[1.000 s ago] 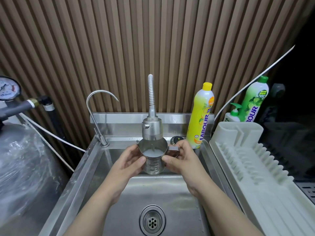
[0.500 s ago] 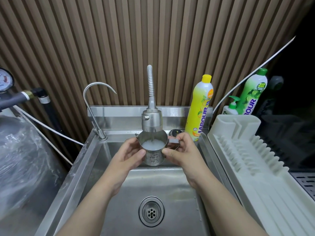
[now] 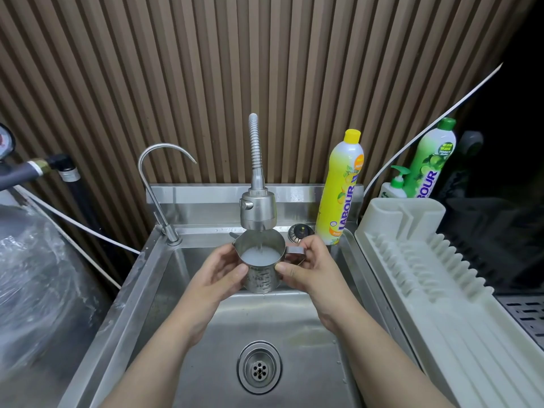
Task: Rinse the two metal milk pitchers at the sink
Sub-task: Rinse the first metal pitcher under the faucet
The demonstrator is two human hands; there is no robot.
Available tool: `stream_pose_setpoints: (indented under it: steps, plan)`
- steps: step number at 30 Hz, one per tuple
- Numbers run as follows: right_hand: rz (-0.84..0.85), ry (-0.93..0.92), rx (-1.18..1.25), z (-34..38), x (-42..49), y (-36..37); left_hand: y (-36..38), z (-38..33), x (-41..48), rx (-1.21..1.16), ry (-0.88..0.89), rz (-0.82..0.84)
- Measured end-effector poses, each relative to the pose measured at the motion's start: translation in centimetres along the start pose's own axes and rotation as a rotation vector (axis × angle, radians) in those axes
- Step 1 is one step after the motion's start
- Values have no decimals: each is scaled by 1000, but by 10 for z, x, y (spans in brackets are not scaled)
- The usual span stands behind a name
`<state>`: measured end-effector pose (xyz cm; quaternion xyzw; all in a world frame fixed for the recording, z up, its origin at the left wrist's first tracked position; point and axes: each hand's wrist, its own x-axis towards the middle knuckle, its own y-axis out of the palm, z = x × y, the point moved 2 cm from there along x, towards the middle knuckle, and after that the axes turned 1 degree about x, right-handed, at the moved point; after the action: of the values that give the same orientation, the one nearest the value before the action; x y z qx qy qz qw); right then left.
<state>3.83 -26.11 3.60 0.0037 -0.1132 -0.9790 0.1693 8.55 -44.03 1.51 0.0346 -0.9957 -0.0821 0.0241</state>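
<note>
One metal milk pitcher (image 3: 260,276) is held upright over the steel sink (image 3: 147,287), right under the flexible spray faucet (image 3: 258,209). A thin stream of water falls into it, and it holds cloudy white water. My left hand (image 3: 219,275) wraps the pitcher's left side. My right hand (image 3: 309,267) grips the right side at the handle. A second pitcher is not in view.
A thin gooseneck tap (image 3: 156,184) stands at the sink's back left. A yellow dish-soap bottle (image 3: 341,187) sits on the back ledge; a green bottle (image 3: 431,160) and pump bottle (image 3: 394,187) stand behind the white drying rack (image 3: 435,284) on the right. The drain (image 3: 259,368) lies below.
The view has tilted slightly, so everything sits a little higher in frame. The pitcher stays under the running faucet in both hands; the water level looks about the same.
</note>
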Motion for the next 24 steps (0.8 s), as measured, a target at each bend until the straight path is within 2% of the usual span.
stream_pose_setpoints:
  steps: [24]
  plan:
    - [-24,34,-7,2,-1,0,0,3,1,5,7,17]
